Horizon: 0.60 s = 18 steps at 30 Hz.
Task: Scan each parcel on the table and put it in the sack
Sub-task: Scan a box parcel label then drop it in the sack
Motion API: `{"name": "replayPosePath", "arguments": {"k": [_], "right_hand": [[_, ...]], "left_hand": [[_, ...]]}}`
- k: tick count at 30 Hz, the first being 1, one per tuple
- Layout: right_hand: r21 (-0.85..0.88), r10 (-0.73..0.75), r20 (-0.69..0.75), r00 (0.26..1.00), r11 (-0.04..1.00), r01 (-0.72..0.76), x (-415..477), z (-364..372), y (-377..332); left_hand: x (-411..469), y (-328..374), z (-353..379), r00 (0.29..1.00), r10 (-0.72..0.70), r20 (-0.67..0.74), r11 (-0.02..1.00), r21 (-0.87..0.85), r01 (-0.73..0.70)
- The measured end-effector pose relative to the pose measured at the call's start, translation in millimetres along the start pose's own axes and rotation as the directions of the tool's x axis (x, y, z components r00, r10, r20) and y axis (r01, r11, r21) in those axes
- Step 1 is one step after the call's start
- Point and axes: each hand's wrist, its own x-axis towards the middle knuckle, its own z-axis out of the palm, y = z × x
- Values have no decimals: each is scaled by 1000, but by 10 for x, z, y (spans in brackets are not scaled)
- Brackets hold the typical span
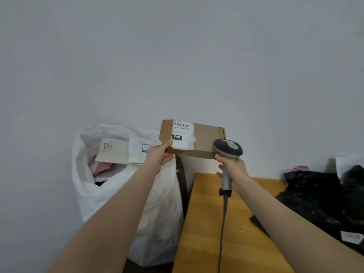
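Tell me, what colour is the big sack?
The sack is white; the head view shows it.

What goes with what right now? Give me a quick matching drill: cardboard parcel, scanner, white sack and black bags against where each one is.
Things:
1. cardboard parcel
2. scanner
3. white sack
4. black bags

Places:
A. lying on the right side of the table
B. standing on the floor, left of the table
C. gripped in the right hand
D. held up in the air by the left hand

Pairs: 1-D, 2-C, 3-B, 4-A
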Motion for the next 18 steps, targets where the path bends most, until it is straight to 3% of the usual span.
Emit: {"name": "replayPosePath", "arguments": {"k": [4, 9, 11, 14, 16, 18], "right_hand": [[-8, -17, 64, 998, 1000, 17, 99, 696, -21], [-83, -4, 59, 998, 996, 9, 387, 1460, 56], [-131, -6, 27, 1000, 991, 10, 549, 1729, 84], [-214, -3, -9, 1000, 977, 1, 794, 2041, 148], [-257, 14, -13, 1000, 966, -17, 927, 2164, 225], [-283, 47, 1, 999, 958, -45, 1035, 2253, 315]], "left_hand": [[257, 444, -734, 974, 105, -201, 994, 7, -106], [814, 967, -1769, 910, 238, -338, 971, 112, -212], [1107, 1081, -2108, 889, 243, -388, 963, 205, -174], [1539, 1099, -2458, 906, 149, -396, 935, 355, 2], [1761, 985, -2581, 925, 150, -349, 768, 630, 113], [1938, 859, -2638, 922, 248, -299, 421, 890, 175]]}}
